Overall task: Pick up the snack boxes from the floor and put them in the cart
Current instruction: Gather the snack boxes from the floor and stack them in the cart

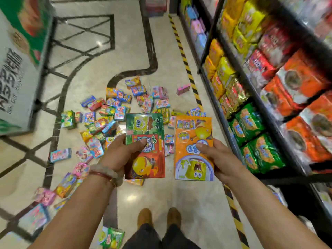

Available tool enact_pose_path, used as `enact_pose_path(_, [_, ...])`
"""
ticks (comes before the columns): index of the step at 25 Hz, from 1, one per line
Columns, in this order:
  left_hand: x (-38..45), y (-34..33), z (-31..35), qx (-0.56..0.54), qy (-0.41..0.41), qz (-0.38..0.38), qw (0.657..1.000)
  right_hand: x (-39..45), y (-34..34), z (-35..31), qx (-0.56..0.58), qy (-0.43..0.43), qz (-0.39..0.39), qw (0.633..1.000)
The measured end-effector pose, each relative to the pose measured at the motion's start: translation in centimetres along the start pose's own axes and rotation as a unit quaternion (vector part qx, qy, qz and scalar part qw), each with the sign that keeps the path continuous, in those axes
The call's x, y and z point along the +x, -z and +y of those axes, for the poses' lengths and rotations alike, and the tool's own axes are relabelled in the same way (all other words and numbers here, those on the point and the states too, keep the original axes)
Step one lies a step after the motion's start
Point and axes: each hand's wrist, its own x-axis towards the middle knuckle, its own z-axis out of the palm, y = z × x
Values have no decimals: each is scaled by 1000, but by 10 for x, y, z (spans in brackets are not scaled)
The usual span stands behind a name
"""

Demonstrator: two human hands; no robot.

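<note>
The person stands over a scatter of snack boxes [115, 112] on the marble floor [100, 44], with both hands already loaded. The left hand [124, 151] holds a green-and-red snack box [145, 144], thumb pressed across its printed face and the other fingers hidden behind it. The right hand [217, 157] holds an orange snack box [194, 146] the same way, thumb on the front and the rest of the fingers wrapped out of sight around the back. The two boxes are held flat, side by side and just apart, above the near edge of the scatter. A beaded bracelet [104, 172] sits on the left wrist.

Taking the scatter as the landmark: the snack shelves [269, 97] full of bright bags run along its right side, behind a yellow-and-black floor stripe [186, 65]; a large green-and-white carton [19, 65] stands to its left; the person's shoes [158, 216] are on the near side. One pink box [183, 88] lies apart, by the stripe.

No cart shows here, so the step in hand looks like the carry: two boxes lifted, not yet deposited. The next move probably calls for turning to find the cart and dropping both boxes in. Many boxes remain on the floor, so the task seems far from finished.
</note>
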Motion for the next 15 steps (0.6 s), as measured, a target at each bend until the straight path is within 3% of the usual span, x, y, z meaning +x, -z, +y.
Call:
enact_pose_path(7, [-63,-17,35,33,-34,-81,996,-94,-1,-12,40,67,54,995])
enact_pose_path(15, [-107,-5,43,132,-41,-220,966,-190,-32,42,136,147,174,964])
